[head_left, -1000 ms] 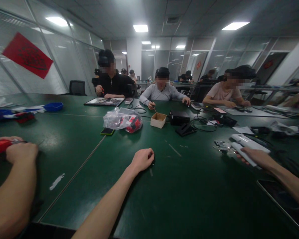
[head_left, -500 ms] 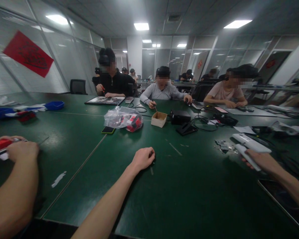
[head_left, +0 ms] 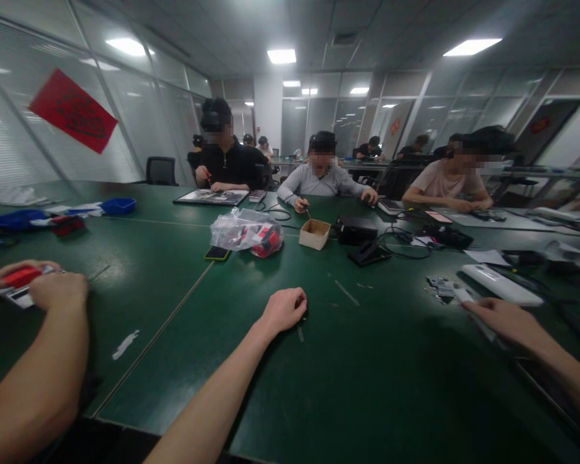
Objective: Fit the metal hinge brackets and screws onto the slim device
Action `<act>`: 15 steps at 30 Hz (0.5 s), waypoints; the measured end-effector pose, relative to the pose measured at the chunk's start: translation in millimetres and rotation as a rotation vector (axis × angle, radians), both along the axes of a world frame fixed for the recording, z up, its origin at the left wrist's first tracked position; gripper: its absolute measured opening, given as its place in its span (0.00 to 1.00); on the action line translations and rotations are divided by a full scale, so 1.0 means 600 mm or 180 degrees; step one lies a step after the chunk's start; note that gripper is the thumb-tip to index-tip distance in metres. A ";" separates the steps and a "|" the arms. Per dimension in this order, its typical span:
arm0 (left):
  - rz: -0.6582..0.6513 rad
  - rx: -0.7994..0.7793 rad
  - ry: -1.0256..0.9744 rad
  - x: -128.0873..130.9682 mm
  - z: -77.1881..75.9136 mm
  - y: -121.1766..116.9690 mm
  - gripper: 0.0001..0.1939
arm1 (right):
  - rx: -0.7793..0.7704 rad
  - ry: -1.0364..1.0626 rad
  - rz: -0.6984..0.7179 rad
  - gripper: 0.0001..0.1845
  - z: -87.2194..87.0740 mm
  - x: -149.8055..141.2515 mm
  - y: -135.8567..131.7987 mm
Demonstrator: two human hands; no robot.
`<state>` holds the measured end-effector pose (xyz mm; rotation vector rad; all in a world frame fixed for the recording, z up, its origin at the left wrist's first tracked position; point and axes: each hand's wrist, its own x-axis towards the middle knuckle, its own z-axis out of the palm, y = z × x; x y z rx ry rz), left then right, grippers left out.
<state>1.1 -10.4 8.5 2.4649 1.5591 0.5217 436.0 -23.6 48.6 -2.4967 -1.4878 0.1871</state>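
Although both my hands are over the table (head_left: 367, 386), only the right hand (head_left: 512, 323) is close to the loose things. Its fingers are closed around a narrow white piece (head_left: 482, 327), which I see only in part, because the hand covers much of it. The long axis of this piece goes slantwise, from near right to far left, so its front end is directed at the small metal parts (head_left: 442, 288). These lie on the table just beyond the fingers, a little to the left; whether the piece touches them, I cannot tell. A white case (head_left: 502, 284) lies behind the hand, its long side more flat across my view.

The left hand (head_left: 284, 310) rests well apart, with the metal parts to its right. Its fingers are curled inward, and I cannot tell if something small is inside. The hands at far left, with a red item (head_left: 23, 277), belong to a co-worker.
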 end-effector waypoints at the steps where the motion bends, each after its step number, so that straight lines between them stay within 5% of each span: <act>1: 0.0006 -0.0003 -0.0004 0.000 0.000 0.000 0.08 | -0.0272 0.0089 0.0152 0.15 0.001 -0.018 -0.003; 7: -0.0061 0.0060 -0.0091 0.002 0.004 -0.004 0.08 | -0.0696 0.0460 0.1302 0.18 -0.005 -0.205 -0.038; 11: -0.0141 0.0051 -0.0062 0.006 0.014 -0.014 0.08 | -0.0430 0.0760 0.1512 0.23 -0.015 -0.330 -0.046; 15: -0.0271 0.0135 -0.0128 0.014 0.014 -0.022 0.10 | -0.0190 0.0848 0.1816 0.25 -0.026 -0.400 -0.042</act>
